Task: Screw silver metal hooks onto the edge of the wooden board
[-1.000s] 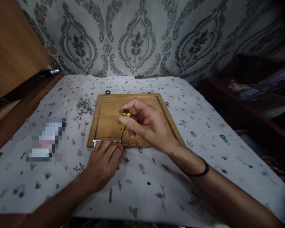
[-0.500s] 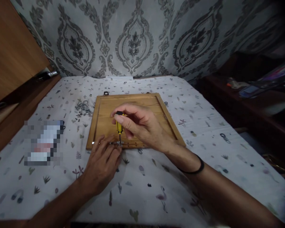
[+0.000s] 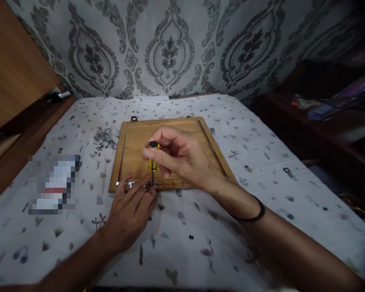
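Note:
My right hand [image 3: 179, 158] is closed on a small yellow and black screwdriver [image 3: 153, 162], which it holds nearly upright with the shaft pointing down. The screwdriver's tip meets a shiny metal fitting [image 3: 129, 184] at the near edge of a framed wooden panel [image 3: 136, 142]. My left hand [image 3: 130, 211] holds this fitting down against the panel, fingers bent over it and the thumb side close to the screwdriver tip. Those fingers cover much of the fitting, so its exact kind and any screw under the tip are hidden. Several small dark holes show in the panel's edge to the right.
A pile of small metal hardware [image 3: 105, 138] lies left of the panel on the patterned white cloth [image 3: 182, 251]. Nearer on the left is a blurred-out, phone-like object [image 3: 56, 182]. Wooden furniture [image 3: 21, 61] stands at the left, and a dark shelf [image 3: 292, 121] at the right.
My right fingers have shifted slightly around the screwdriver handle, which shows turned a little. The left hand keeps its place on the fitting. The whole view has moved slightly.

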`<act>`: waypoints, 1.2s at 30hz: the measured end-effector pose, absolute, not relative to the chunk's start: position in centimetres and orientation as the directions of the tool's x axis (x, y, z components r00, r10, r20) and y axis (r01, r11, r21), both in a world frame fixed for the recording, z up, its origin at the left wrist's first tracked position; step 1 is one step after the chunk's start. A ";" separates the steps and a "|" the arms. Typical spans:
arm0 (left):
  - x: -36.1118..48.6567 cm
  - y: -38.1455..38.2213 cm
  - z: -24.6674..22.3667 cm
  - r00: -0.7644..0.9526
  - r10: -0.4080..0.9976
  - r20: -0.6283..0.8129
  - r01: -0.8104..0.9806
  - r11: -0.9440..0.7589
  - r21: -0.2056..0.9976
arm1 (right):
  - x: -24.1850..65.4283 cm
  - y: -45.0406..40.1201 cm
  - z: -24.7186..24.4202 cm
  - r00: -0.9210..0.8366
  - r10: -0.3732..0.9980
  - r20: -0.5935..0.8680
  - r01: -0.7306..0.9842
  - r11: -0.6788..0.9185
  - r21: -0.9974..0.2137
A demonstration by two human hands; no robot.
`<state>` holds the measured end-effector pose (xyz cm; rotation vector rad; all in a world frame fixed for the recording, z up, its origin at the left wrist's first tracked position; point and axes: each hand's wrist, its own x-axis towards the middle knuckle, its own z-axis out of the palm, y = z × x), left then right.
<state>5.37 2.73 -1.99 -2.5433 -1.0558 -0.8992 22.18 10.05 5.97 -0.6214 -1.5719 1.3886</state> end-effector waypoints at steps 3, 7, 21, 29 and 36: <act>5.4 2.8 -1.9 0.553 0.545 0.631 0.700 -0.714 0.004 | 22.4 9.9 6.1 -0.462 0.823 0.330 -0.138 0.301 -0.944; 5.4 2.8 -1.8 0.554 0.533 0.640 0.695 -0.719 -0.004 | 22.7 9.9 6.0 -0.482 0.790 0.378 -0.094 0.383 -0.919; 5.2 2.8 -2.0 0.560 0.532 0.635 0.691 -0.723 -0.004 | 22.1 9.7 6.1 -0.474 0.824 0.312 -0.197 0.246 -0.949; 5.3 2.7 -2.0 0.555 0.524 0.646 0.696 -0.718 -0.016 | 23.0 10.1 6.1 -0.559 0.750 0.355 -0.167 0.317 -0.934; 5.3 2.7 -2.0 0.553 0.534 0.639 0.702 -0.712 -0.013 | 22.0 10.0 6.0 -0.412 0.796 0.444 -0.232 0.380 -0.896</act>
